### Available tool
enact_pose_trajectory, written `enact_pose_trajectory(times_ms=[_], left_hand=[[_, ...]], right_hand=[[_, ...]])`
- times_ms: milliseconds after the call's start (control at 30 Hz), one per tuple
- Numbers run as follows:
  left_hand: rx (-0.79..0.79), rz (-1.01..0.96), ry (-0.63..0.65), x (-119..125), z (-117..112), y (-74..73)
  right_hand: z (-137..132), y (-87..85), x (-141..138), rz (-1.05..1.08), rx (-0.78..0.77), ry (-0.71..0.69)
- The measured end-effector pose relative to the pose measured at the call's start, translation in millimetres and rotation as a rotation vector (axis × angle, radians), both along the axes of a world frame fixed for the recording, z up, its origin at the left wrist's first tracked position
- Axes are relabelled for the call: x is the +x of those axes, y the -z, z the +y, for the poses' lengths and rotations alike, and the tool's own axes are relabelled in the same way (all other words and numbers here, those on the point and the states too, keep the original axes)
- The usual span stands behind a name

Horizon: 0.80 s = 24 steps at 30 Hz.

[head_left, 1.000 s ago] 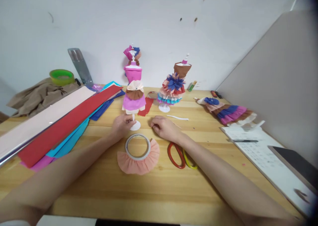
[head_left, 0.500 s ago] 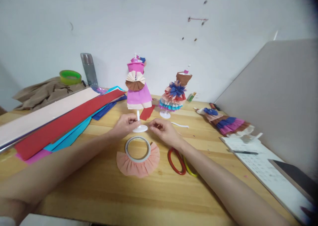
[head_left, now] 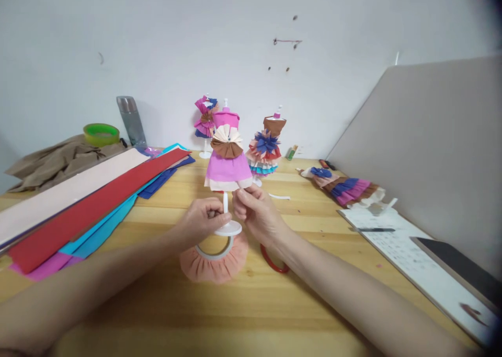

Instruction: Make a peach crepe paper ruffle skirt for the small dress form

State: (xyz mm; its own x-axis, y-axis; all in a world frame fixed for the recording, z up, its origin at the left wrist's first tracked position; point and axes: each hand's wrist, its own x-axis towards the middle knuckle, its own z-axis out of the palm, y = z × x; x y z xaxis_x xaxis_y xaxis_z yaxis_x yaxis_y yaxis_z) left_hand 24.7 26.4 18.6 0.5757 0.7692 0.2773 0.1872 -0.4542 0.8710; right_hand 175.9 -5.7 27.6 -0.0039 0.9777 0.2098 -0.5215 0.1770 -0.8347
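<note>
A small dress form in a pink and purple crepe-paper dress, with a cream and brown pleated rosette at its waist, stands upright in front of me. My left hand is closed on its white stand, just above the round base. At the right side of the pale hem, my right hand pinches the paper edge between thumb and fingers. Below the base lies a peach ruffled paper strip curved around a tape roll, which the base partly hides. Red-handled scissors lie partly under my right forearm.
Two more dressed forms, one multicoloured and one pink and blue, stand behind. Long paper sheets cover the left. On the right are a lying dressed form and a whiteboard. A bottle stands at the back left.
My left hand has brought the dress form nearer, its base now overlapping the tape roll. My right hand has come up to the dress hem. The view has shifted, uncovering the form behind.
</note>
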Motion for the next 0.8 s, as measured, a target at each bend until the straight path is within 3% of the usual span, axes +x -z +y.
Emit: enact_pose_trajectory(times_ms=[167,400,800], left_hand=[[0.001,0.035,-0.010,0.5,-0.9,1.6],[-0.046,0.019,-0.029,1.0,3.1,12.3],[0.064,0.097,-0.020,2.0,1.9,19.0]], right_hand=[[0.9,2.1,1.8,0.032,-0.077,0.037],[-1.2,1.6,-0.5,0.093,-0.057,0.099],[-0.9,5.0,-3.8,0.352,-0.187,-0.115]])
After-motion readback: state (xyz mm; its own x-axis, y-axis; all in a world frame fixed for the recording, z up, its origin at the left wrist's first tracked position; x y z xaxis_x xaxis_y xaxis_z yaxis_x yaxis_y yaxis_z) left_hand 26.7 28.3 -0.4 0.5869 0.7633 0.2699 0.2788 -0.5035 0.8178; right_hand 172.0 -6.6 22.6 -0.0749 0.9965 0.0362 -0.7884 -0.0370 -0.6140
